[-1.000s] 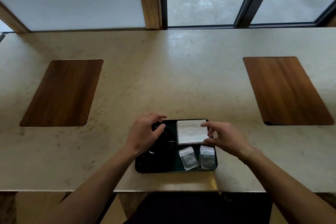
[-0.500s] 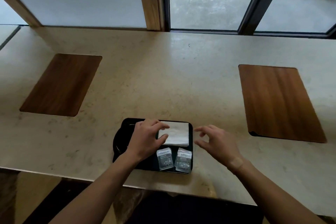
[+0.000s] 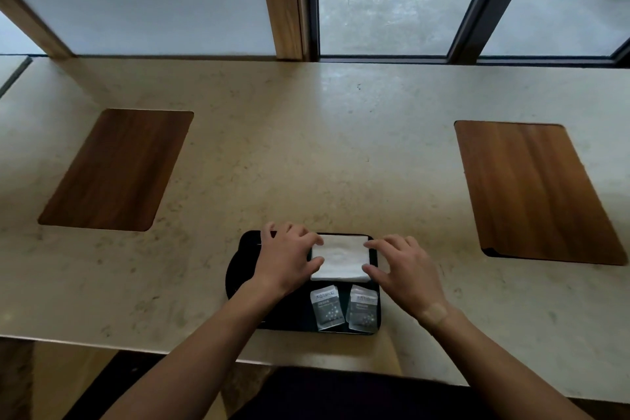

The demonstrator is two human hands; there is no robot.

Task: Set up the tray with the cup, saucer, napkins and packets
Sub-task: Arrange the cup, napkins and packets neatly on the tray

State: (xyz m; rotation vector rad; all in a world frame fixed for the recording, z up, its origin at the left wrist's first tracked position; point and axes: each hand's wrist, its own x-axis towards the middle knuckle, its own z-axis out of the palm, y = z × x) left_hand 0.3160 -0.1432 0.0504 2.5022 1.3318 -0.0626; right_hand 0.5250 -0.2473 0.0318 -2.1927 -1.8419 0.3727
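Right hand [image 3: 405,269] now closed in from lower centre-right onto napkin stack [image 3: 341,257] on black tray [image 3: 303,317]; left hand [image 3: 286,259] opposite. Both relaxed, fingertips touching stack edges. Squaring step; next: release, check packets [image 3: 344,307].

Glossy black tray [image 3: 376,286], paper napkins [image 3: 341,257], stone counter [image 3: 306,147]

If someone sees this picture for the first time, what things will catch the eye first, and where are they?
The eye goes first to the two hands, left hand and right hand, at either side of a white napkin in a black tray near the counter's front edge. Two small packets lie side by side just below the napkin. Further out, two wooden mats lie on the pale counter, one far left and one far right.
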